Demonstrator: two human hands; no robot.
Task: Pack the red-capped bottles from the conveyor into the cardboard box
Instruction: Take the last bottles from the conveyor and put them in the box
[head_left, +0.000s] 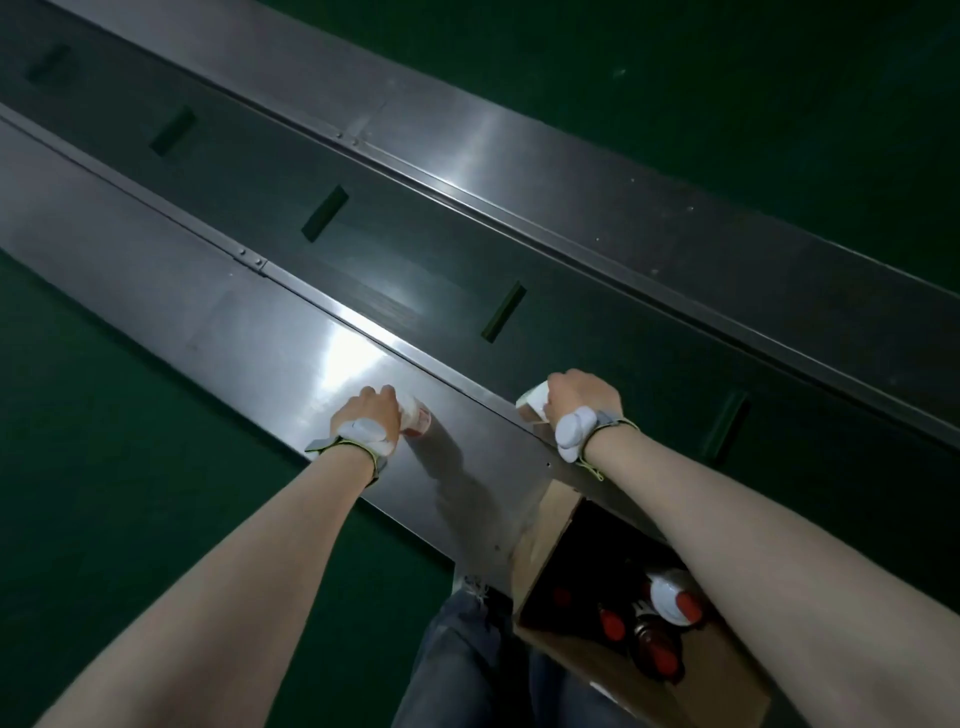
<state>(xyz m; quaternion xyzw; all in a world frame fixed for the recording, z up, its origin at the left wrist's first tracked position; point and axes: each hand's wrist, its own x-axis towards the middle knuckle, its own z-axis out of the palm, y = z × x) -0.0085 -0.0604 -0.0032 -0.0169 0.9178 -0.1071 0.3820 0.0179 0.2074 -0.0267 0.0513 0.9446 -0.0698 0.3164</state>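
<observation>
My left hand (366, 418) grips a white bottle (415, 418) over the near steel ledge of the conveyor (244, 312). Over the edge of the dark belt (395, 270), my right hand (582, 402) grips a second white bottle (532, 405); its cap is hidden. The open cardboard box (550, 525) stands below the conveyor's near edge, under my right forearm. Inside it lie several red-capped bottles, one white one (672, 597) on top and darker ones (657, 647) beneath.
The belt runs diagonally from upper left to lower right, with dark green cleats (501, 312) at intervals and steel rails on both sides. Green floor (104, 467) lies on either side. My jeans-clad legs (467, 665) are beside the box.
</observation>
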